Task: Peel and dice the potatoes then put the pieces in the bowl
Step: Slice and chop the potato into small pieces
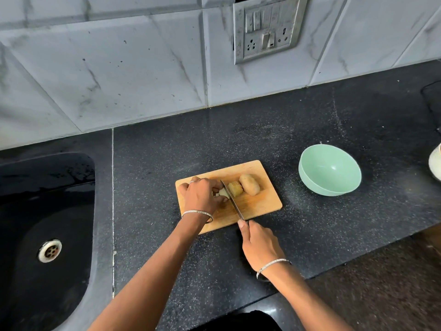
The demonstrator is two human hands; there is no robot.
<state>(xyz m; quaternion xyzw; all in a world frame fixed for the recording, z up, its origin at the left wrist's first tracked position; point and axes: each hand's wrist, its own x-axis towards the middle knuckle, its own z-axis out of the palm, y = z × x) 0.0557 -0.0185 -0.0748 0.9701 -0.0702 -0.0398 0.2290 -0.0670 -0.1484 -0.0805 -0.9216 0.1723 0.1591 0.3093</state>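
Note:
On the wooden cutting board [260, 204] my left hand [200, 197] curls over a pale potato piece [223, 192] and holds it down. My right hand [259, 244] grips the handle of a knife [232, 199], whose blade stands in the potato right beside my left fingers. To the right of the blade lies a cut potato chunk [235, 188], and past it a larger whole potato [249, 184]. The mint-green bowl [329, 169] stands to the right of the board, tilted and with nothing in it.
A black sink [47, 211] with a metal drain [50, 250] is sunk into the dark granite counter [310, 125] at the left. A tiled wall with a switch plate [267, 29] rises behind. A pale vessel [435, 163] shows at the right edge.

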